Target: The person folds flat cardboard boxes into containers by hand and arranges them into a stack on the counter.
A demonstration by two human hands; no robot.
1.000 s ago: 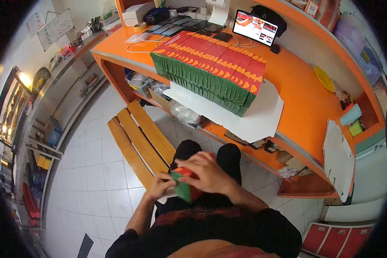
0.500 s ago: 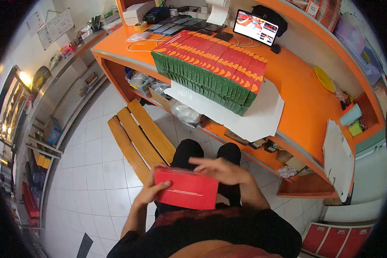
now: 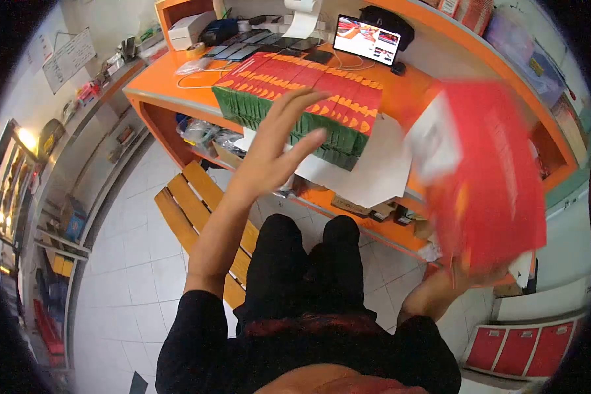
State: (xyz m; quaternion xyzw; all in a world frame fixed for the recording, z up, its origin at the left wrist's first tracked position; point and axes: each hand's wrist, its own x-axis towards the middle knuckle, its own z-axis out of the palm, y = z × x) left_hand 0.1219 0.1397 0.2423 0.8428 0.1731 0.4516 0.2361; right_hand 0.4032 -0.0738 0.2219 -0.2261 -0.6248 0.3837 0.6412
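My left hand [image 3: 279, 148] is raised in front of the long row of red and green packets [image 3: 302, 82], fingers spread and nothing in it. The row stands packed together on the desk, red faces with orange shapes on top and green sides toward me. At the right, my right hand [image 3: 463, 279] grips the lower end of a red flat packet [image 3: 496, 177], which is held up and smeared by motion. A pale patch [image 3: 437, 141] shows at its left edge; I cannot make out what it is.
An orange desk [image 3: 151, 82] curves around ahead, with white paper [image 3: 381, 167] under the row. A lit tablet [image 3: 368, 39] and several dark phones [image 3: 249, 46] stand behind. A slatted wooden bench [image 3: 177, 203] is left of my knees; red drawers [image 3: 515, 351] are at lower right.
The red packet has left my lap, where my left hand held it, and is now up at the right in my right hand. My left hand has let go and moved up and forward.
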